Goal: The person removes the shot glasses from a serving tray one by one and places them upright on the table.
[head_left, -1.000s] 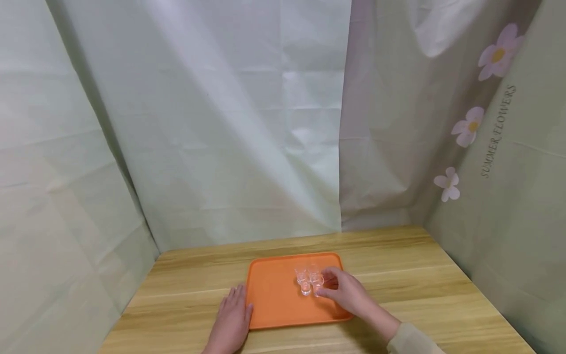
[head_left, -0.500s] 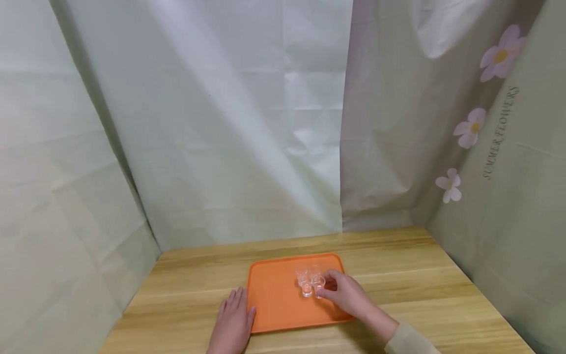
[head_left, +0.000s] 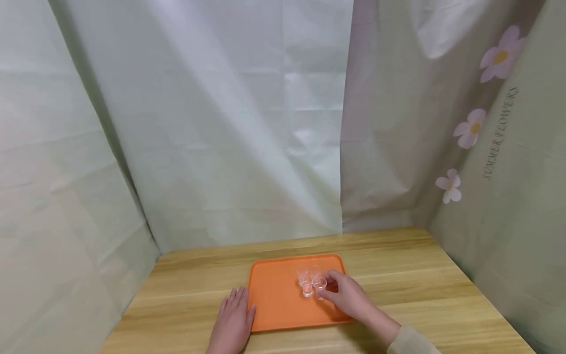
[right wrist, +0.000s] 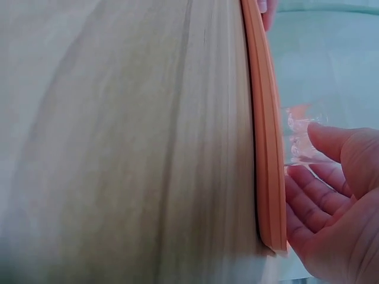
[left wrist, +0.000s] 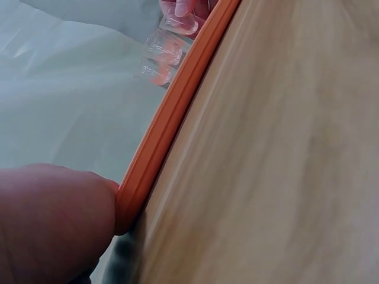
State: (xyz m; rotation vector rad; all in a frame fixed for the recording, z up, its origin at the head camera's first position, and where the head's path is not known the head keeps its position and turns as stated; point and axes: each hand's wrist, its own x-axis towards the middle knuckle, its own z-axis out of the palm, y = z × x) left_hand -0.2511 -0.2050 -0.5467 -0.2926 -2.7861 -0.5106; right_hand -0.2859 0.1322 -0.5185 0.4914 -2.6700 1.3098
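Several small clear shot glasses stand upright in a tight cluster on the right half of an orange tray [head_left: 274, 300]. My right hand [head_left: 349, 296] pinches the front-right shot glass [head_left: 320, 283] between thumb and fingers. Left of that one is another shot glass [head_left: 307, 289], with more just behind. In the right wrist view, the thumb [right wrist: 328, 141] lies against the clear wall of a glass [right wrist: 301, 145], fingers on its far side. My left hand [head_left: 231, 322] lies flat at the tray's left edge, its thumb touching the rim [left wrist: 151, 151], fingers extended over the wood.
The tray rests on a wood-grain table [head_left: 190, 275]. Pale green sheeting [head_left: 247, 147] closes off the back and both sides. On the right sheet [head_left: 522, 206] are printed flowers and lettering.
The head view has shifted very slightly. The right hand keeps its pinch on the front-right shot glass, and the left hand stays at the tray's left edge.
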